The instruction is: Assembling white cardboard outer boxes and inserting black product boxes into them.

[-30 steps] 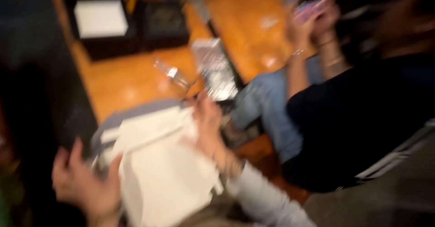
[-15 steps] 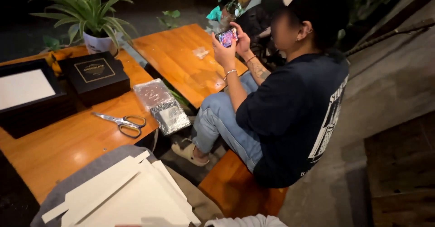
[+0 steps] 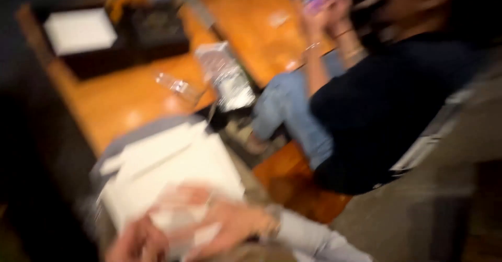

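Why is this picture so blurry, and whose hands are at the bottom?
The camera sits on a person's head and looks down, and the head is moving, so everything smears. The right hand and the left hand at the bottom belong to that person. Both rest on white paper sheets lying on their lap; the blur hides whether they grip them. Beyond is an orange wooden table with black boxes and scissors. Another person sits beside it.

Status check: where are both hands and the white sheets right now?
Right hand flat on the white sheets; left hand at their near edge. Grip blurred. Seated person beside, apart.
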